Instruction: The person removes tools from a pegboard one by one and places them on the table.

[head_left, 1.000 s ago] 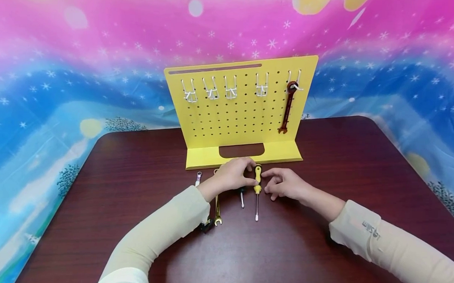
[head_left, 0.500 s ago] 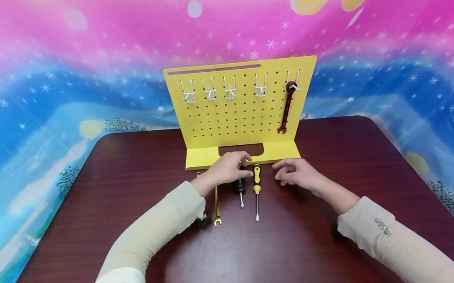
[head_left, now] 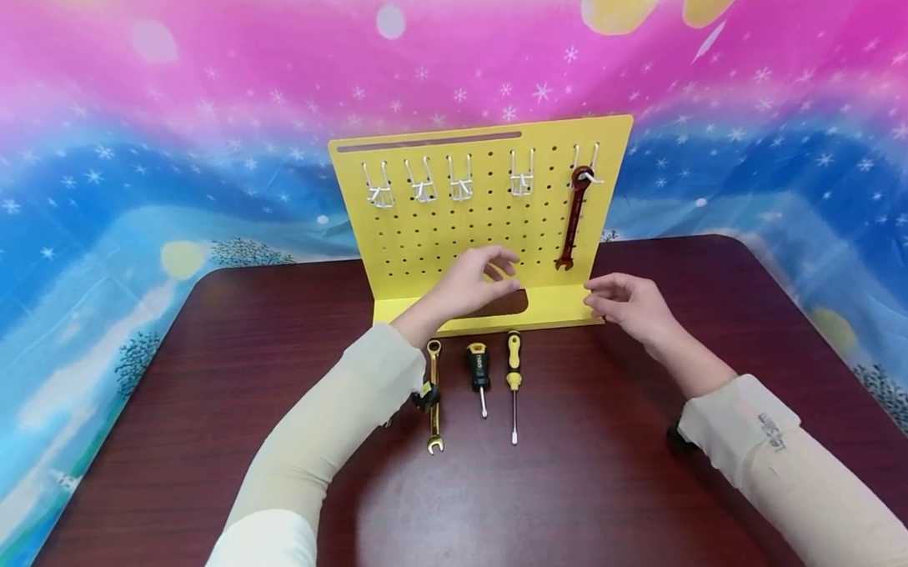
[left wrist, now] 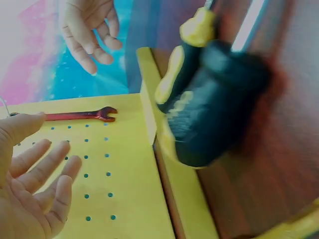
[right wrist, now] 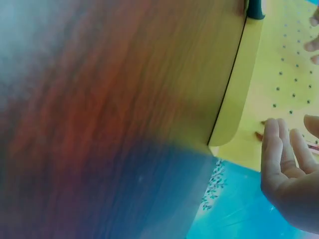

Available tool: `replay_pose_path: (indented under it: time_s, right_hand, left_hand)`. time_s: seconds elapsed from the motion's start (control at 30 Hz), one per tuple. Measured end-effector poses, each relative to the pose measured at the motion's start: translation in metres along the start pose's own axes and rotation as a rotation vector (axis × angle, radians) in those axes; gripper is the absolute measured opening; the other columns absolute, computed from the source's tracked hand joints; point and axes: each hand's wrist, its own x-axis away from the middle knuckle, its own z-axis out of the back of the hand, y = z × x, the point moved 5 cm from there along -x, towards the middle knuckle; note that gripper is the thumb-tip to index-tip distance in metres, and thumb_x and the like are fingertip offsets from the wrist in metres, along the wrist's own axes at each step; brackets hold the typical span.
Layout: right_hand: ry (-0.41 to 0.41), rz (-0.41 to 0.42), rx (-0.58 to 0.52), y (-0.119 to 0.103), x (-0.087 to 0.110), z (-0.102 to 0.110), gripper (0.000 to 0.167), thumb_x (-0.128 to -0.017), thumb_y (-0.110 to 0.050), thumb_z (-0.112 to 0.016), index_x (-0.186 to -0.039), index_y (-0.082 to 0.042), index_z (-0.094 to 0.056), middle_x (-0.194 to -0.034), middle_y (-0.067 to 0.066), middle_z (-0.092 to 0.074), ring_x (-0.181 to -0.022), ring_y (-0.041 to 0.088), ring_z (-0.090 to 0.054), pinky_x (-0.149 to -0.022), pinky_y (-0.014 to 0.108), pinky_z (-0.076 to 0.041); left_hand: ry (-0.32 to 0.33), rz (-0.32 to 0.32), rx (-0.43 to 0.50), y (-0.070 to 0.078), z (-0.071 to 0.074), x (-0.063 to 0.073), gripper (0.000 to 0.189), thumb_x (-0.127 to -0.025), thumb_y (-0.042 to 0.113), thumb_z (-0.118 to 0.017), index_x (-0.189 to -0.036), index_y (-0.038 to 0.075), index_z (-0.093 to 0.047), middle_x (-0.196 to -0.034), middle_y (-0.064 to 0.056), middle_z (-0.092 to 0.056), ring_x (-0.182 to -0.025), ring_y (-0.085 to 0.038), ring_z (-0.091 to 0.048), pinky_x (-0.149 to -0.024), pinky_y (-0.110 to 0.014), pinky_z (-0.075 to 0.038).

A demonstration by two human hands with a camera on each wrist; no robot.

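My left hand (head_left: 475, 282) is raised in front of the yellow pegboard (head_left: 448, 242), its fingers loosely bent around nothing. My right hand (head_left: 632, 305) hovers by the board's lower right corner, likewise holding nothing. Below the left hand, a stubby black screwdriver (head_left: 478, 368) and a longer yellow-and-black screwdriver (head_left: 515, 362) lie side by side on the table, tips toward me. Left of them lies a gold combination wrench (head_left: 433, 416), partly covered by the left wrist's gear. A red wrench (head_left: 575, 217) hangs from the rightmost hook; the left wrist view shows its open end (left wrist: 105, 114).
Several white wire hooks (head_left: 523, 182) stick out along the upper part of the pegboard. The board's foot (head_left: 566, 308) rests on the dark wooden table (head_left: 566, 504). A colourful snowflake-printed cloth (head_left: 205, 100) hangs behind and around the table.
Both hands have risen away from the screwdrivers, the left up in front of the board and the right up and to the right. The two screwdrivers have stayed put and are now uncovered.
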Motion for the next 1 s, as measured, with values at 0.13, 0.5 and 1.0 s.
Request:
replay_pose_path:
  time_s: [0.13, 0.5, 1.0]
  right_hand:
    - [0.073, 0.019, -0.002, 0.004, -0.009, 0.003, 0.039, -0.100, -0.021, -0.060, -0.131, 0.001, -0.058, -0.123, 0.023, -0.064, -0.090, 0.010, -0.067, -0.080, 0.028, -0.056]
    - [0.206, 0.044, -0.074, 0.014, -0.030, 0.000, 0.037, -0.100, -0.014, -0.059, -0.134, 0.002, -0.058, -0.126, 0.024, -0.061, -0.087, -0.004, -0.054, -0.072, 0.008, -0.047]
    - [0.204, 0.061, -0.078, 0.008, -0.049, -0.003, 0.040, -0.100, -0.016, -0.058, -0.138, -0.003, -0.055, -0.132, 0.022, -0.060, -0.091, 0.003, -0.054, -0.074, 0.011, -0.046]
  left_hand:
    - [0.036, -0.011, 0.058, 0.005, 0.004, -0.012, 0.043, -0.097, 0.020, -0.066, -0.136, 0.006, -0.056, -0.128, -0.011, -0.065, -0.113, -0.023, -0.063, -0.096, -0.033, -0.053]
    - [0.139, -0.050, 0.130, 0.025, 0.005, -0.040, 0.041, -0.096, 0.014, -0.066, -0.136, 0.010, -0.058, -0.132, -0.004, -0.064, -0.115, -0.019, -0.064, -0.090, -0.025, -0.055]
    - [0.092, -0.021, 0.166, 0.033, -0.006, -0.072, 0.051, -0.096, 0.014, -0.066, -0.144, 0.012, -0.050, -0.141, -0.003, -0.059, -0.118, -0.017, -0.062, -0.091, -0.017, -0.053]
